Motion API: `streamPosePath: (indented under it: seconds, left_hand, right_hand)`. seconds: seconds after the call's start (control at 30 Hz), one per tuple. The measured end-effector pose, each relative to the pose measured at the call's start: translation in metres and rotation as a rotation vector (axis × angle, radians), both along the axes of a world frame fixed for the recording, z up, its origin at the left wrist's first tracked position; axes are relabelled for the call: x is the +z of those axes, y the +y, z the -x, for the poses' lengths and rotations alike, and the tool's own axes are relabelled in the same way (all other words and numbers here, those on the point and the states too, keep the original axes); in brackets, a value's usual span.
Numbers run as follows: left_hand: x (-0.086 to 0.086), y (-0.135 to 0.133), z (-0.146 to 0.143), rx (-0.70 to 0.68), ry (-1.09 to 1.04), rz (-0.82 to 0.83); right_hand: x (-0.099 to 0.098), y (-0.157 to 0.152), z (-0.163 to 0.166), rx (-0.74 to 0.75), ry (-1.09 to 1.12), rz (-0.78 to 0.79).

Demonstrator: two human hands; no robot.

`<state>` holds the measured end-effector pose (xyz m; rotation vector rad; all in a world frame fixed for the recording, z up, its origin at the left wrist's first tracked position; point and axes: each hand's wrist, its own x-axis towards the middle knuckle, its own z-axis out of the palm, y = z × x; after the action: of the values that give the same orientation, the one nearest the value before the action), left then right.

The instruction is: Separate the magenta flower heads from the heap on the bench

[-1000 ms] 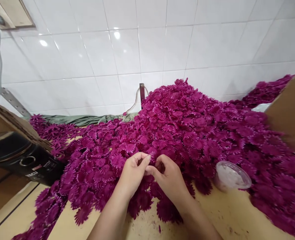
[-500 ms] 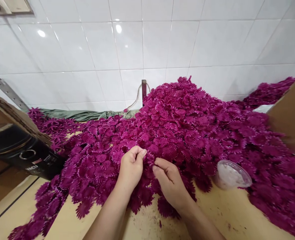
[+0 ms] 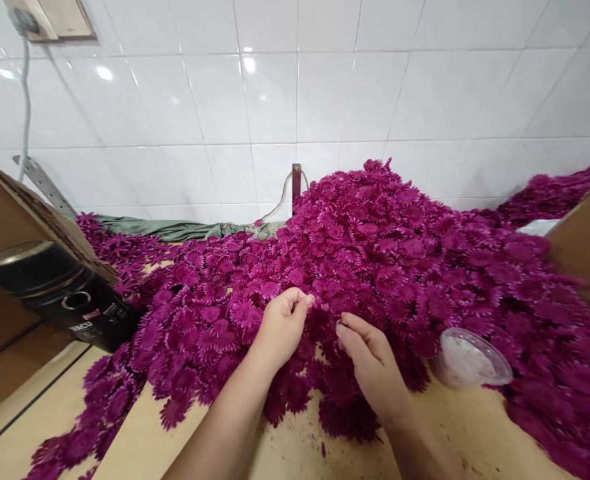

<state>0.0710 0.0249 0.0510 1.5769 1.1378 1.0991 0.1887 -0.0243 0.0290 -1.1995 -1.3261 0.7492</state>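
Note:
A big heap of magenta artificial flower heads (image 3: 375, 233) with fringed petals lies in front of me. My left hand (image 3: 283, 327) is closed in a pinch over the heap, thumb and forefinger pressed together. To its right my right hand (image 3: 372, 360) is pinched too, its fingertips pointing toward the left hand with a small gap between them. Whatever either pinch holds is too small to make out against the magenta petals. Right of my right hand stands a clear plastic cup (image 3: 472, 360) with whitish contents.
A black bottle (image 3: 85, 300) leans at the left beside a cardboard box (image 3: 29, 213). Another cardboard piece (image 3: 587, 247) borders the right side. Behind the heap, green cloth (image 3: 175, 229) lies along the tiled wall (image 3: 195, 100). Bare tabletop (image 3: 295, 453) shows at the front.
My hands have moved apart, the right one going further right and slightly down. Both remain pinched. The whole view has shifted a little, so everything sits further right.

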Motion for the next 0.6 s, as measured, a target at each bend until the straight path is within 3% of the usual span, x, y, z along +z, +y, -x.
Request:
streamPosePath:
  seconds: [0.2,0.3,0.37,0.5,0.53,0.6]
  left_hand:
    - [-0.005,-0.014,0.002,-0.144,-0.050,0.019]
    - [-0.011,-0.015,0.000,-0.113,-0.060,0.045]
    - [-0.015,-0.011,-0.001,-0.019,-0.090,0.054]
    - [-0.013,0.011,0.008,0.189,-0.194,0.071]
    - [-0.010,0.018,0.013,0.338,-0.229,0.070]
    - [0.001,0.029,0.023,0.482,-0.249,0.068]
  right_hand:
    - [-0.010,0.015,0.000,-0.085,0.101,0.107]
    - [-0.013,0.014,0.003,-0.129,0.247,0.201]
    - [-0.009,0.008,0.006,-0.062,0.227,0.194]
    - [0.005,-0.017,0.014,0.238,0.045,0.030]
    - [0.008,-0.023,0.015,0.289,0.034,0.011]
    - [0.010,-0.031,0.016,0.343,0.043,0.005]
